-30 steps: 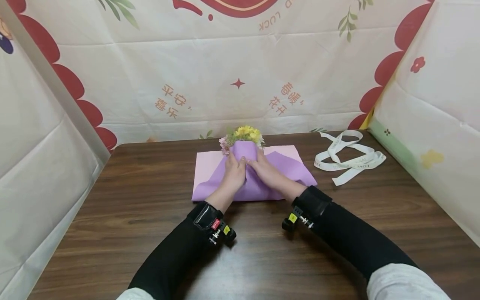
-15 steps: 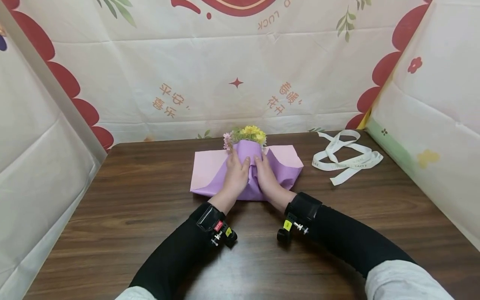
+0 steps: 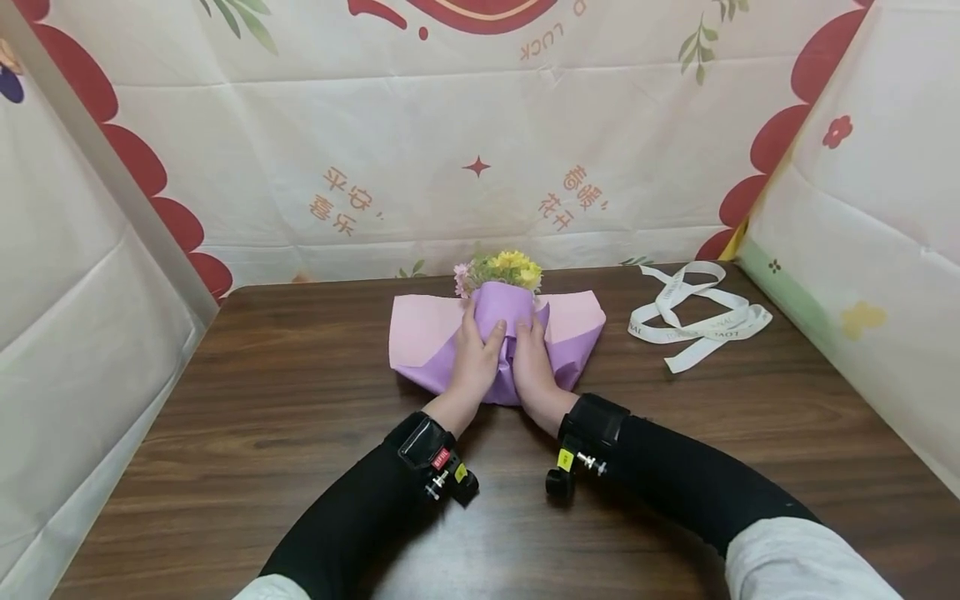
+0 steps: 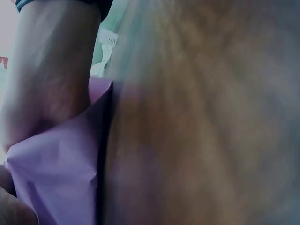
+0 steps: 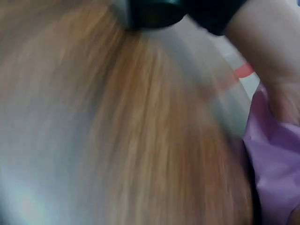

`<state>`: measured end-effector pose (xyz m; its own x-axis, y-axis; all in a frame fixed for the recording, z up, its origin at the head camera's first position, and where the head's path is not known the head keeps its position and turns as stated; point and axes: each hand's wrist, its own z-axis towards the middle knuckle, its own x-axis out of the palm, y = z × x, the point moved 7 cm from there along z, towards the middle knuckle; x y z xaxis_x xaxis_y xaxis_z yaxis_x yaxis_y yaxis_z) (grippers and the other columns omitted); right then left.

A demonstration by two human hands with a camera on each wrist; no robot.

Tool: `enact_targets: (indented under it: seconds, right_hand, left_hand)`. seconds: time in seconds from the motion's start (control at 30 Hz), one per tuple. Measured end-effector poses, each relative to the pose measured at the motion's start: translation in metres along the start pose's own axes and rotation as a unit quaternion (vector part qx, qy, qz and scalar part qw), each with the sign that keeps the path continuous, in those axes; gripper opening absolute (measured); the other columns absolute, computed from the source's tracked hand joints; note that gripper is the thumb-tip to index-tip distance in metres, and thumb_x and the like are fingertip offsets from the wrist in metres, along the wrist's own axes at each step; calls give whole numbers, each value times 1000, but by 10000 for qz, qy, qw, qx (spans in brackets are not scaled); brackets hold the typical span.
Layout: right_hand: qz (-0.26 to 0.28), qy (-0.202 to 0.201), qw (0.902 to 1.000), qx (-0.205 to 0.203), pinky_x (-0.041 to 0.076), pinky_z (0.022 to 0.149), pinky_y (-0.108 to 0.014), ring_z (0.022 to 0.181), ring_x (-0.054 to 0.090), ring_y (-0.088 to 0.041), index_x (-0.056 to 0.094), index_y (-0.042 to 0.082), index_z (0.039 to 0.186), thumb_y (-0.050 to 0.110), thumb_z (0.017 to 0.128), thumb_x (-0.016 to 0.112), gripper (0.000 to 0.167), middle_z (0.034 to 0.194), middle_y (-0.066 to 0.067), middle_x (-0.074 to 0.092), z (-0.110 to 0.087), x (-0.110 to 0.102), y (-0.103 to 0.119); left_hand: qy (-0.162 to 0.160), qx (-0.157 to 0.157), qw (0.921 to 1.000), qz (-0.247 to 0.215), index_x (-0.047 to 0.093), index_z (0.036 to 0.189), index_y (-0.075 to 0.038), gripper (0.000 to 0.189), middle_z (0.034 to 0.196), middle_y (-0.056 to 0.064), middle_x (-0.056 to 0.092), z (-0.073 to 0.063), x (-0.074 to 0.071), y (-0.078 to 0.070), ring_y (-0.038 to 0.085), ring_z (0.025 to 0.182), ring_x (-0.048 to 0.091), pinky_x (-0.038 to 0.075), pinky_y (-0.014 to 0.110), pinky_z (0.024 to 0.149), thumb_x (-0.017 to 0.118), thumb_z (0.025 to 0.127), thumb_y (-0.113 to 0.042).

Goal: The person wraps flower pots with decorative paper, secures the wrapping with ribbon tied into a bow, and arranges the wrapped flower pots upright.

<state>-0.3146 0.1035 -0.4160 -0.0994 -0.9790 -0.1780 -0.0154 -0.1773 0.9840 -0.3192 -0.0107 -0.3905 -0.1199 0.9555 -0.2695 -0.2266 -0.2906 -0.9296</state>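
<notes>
A bouquet of yellow flowers (image 3: 516,265) and pink flowers (image 3: 462,277) lies at the table's back middle, stems hidden in wrapping paper (image 3: 501,302) that is purple outside and pale pink inside. My left hand (image 3: 472,358) grips the bundle from the left, thumb across the front. From the right, my right hand (image 3: 534,367) holds it the same way, both thumbs pointing up near the middle. Between them the purple paper is gathered into folds. The left wrist view shows creased purple paper (image 4: 61,164) beside the right hand; most fingers are hidden behind the paper.
A white printed ribbon (image 3: 738,320) lies loosely looped at the table's back right. The dark wooden table (image 3: 300,367) is bounded by a printed cloth backdrop (image 3: 420,142) behind, with white cloth at both sides. Each wrist carries a strapped camera.
The right hand has pulled the right side of the paper inward, and its wrist has come closer to the left one. More pink inside shows at both sides. The bouquet has shifted slightly right.
</notes>
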Motion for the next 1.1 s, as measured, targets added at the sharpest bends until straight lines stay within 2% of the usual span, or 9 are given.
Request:
enact_targets:
  seconds: [0.17, 0.3, 0.47, 0.6, 0.67, 0.83, 0.93, 1.03, 1.1]
  right_hand:
    - [-563, 39, 9971, -513, 10, 117, -40, 146, 9, -22, 12, 7, 156, 35, 105, 34, 62, 162, -11, 9, 6, -4, 14]
    - [-1173, 37, 9829, -1417, 6, 118, -42, 147, 3, -26, 17, 0, 154, 19, 103, 43, 61, 162, -14, 5, 10, -8, 29]
    - [-2157, 413, 9340, -2818, 4, 117, -49, 146, 10, -35, 43, -2, 144, 10, 100, 46, 46, 156, -15, 27, 2, 1, 54]
    - [-2674, 958, 9029, -3227, 7, 116, -54, 144, 18, -37, 57, 3, 135, 19, 103, 42, 38, 150, -13, 40, -2, 12, 60]
    - [-2981, 1081, 8851, -3407, 9, 115, -56, 144, 20, -38, 56, 2, 136, 21, 104, 41, 40, 149, -14, 42, -2, 16, 60]
    - [-3944, 1018, 8130, -4160, 14, 113, -61, 139, 24, -46, 56, 0, 134, 23, 99, 50, 42, 145, -20, 45, -4, 23, 59]
    - [-4211, 1008, 7869, -4397, 17, 112, -62, 137, 26, -49, 57, 0, 132, 27, 94, 59, 47, 142, -22, 45, -7, 25, 59]
    - [-4348, 1086, 7804, -4359, 17, 111, -63, 136, 27, -50, 56, 1, 132, 31, 92, 63, 51, 143, -22, 44, -8, 25, 61]
    - [-4447, 1154, 7798, -4252, 18, 110, -64, 136, 27, -50, 55, 2, 133, 31, 92, 62, 51, 144, -22, 43, -8, 26, 62]
  left_hand:
    - [224, -295, 9993, 72, 23, 152, 2, 65, 149, 29, 34, 5, -1, -1, 39, 135, 37, 28, 46, 112, 54, 99, -20]
    - [357, -663, 9971, 51, 22, 152, 2, 64, 149, 28, 34, 6, 0, 1, 38, 135, 37, 29, 46, 112, 50, 100, -24]
    - [352, -820, 9960, 4, 22, 152, 2, 63, 151, 26, 31, 6, -1, 2, 37, 138, 33, 25, 44, 114, 48, 101, -24]
    - [459, -1186, 9910, -430, 19, 155, -6, 60, 156, 21, 25, 5, -2, 7, 35, 142, 24, 18, 44, 116, 42, 104, -26]
    - [506, -1575, 9822, -886, 22, 156, -15, 57, 159, 14, 22, 5, -2, 11, 30, 143, 22, 18, 43, 116, 38, 104, -31]
    - [591, -2247, 9504, -2067, 37, 151, -24, 50, 154, 3, 35, 3, -12, 14, 25, 131, 41, 34, 40, 107, 37, 102, -33]
    - [667, -2112, 9615, -1627, 36, 151, -15, 51, 154, 6, 35, 4, -30, 11, 27, 135, 38, 30, 41, 110, 38, 102, -29]
    - [594, -1907, 9768, -774, 38, 149, -7, 53, 153, 13, 35, 6, -54, 7, 29, 140, 31, 23, 42, 115, 41, 102, -30]
    - [494, -1927, 9789, -460, 40, 148, -6, 52, 151, 16, 37, 5, -69, 7, 32, 139, 33, 24, 43, 114, 45, 100, -28]
